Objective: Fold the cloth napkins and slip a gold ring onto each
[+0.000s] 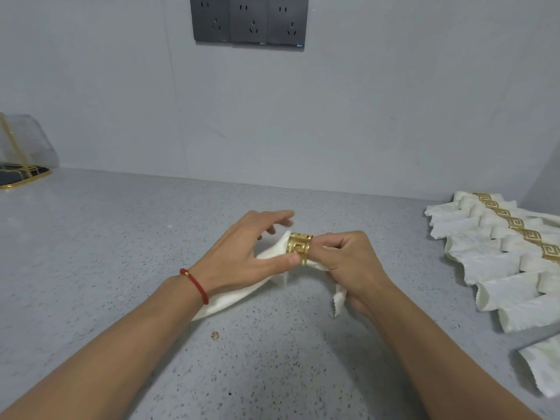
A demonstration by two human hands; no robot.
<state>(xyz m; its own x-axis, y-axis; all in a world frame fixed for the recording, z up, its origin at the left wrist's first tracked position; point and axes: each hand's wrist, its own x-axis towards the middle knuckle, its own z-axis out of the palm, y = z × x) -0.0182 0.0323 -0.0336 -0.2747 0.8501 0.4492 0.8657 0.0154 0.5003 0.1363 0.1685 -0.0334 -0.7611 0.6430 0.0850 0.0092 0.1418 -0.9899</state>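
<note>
The gold fretwork ring (299, 248) sits partway along the folded white cloth napkin (230, 294), held just above the grey speckled table (121, 237) — right hand (356, 262) clenched around the cloth, left hand (242, 253) nudging the band with loose fingers. Next, probably, centring it — gently.

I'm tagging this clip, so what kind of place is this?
Probably a kitchen or a dining-service prep counter: a grey speckled countertop, a row of dark wall sockets above it, and a line of ringed napkins set out to the right.
</note>
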